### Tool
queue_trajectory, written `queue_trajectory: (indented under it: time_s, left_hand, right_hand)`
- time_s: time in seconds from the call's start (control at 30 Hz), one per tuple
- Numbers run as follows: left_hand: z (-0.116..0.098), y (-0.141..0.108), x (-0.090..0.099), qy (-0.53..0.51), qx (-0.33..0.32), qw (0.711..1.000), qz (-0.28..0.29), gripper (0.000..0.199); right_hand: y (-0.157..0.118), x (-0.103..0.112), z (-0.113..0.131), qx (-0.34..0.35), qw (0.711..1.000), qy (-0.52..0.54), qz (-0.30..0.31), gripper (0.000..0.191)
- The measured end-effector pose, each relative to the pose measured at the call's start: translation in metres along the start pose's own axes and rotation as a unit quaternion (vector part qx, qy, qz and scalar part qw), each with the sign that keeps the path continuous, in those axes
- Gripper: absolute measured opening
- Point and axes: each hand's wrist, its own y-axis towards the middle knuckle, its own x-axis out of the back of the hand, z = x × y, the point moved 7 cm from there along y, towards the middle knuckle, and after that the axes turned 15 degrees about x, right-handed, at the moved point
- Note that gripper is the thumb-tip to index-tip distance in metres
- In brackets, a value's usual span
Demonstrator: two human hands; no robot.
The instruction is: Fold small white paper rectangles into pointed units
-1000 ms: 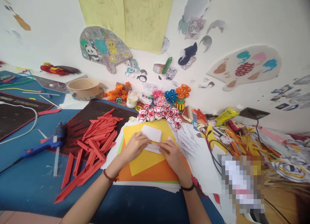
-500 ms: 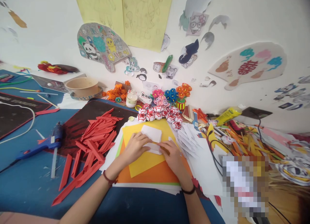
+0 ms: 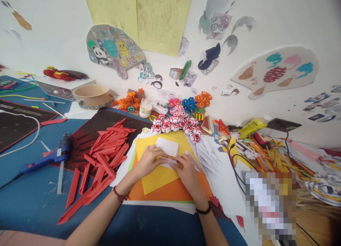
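Between my two hands is a small piece of white paper [image 3: 169, 162], its edge bent into a narrow fold. My left hand [image 3: 150, 161] pinches its left end with thumb and fingers. At the right end, my right hand [image 3: 187, 170] grips the same paper, fingers curled. Just beyond the fingers lies a stack of white paper squares [image 3: 167, 145]. All this is above a yellow sheet [image 3: 154, 180], which rests on an orange sheet [image 3: 141, 198]. Part of the held paper is hidden by my fingers.
Left of the sheets lie many folded red paper strips [image 3: 105, 157] and a blue glue gun [image 3: 57, 154]. Red-and-white paper pieces [image 3: 174, 125] line the back. Folded white pieces [image 3: 206, 152] lie to the right, near paper scraps [image 3: 271, 157] and a black cable [image 3: 236, 173].
My right hand has shifted slightly left, closer to my left hand. The held paper now shows as a narrower strip between the fingers.
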Motion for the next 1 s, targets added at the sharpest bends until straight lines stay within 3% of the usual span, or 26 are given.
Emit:
queue_trajectory:
  time_s: [0.4,0.7,1.0]
  left_hand:
    - [-0.0014,-0.0022,-0.0003,0.026,0.002,1.0,-0.017,0.02]
    - [0.003,-0.0017,-0.0008,-0.033,0.012,0.999,-0.028,0.013]
    - [-0.0048,-0.0083,-0.0008,0.072,-0.034,0.995,-0.064,0.019]
  right_hand:
    - [0.0013,0.0094,-0.0029,-0.035,0.998,0.046,-0.017,0.011]
    - [-0.0003,0.0064,-0.0087,-0.066,0.992,0.08,-0.072,0.005]
    - [-0.0008,0.0081,-0.0017,-0.025,0.998,0.036,-0.054,0.008]
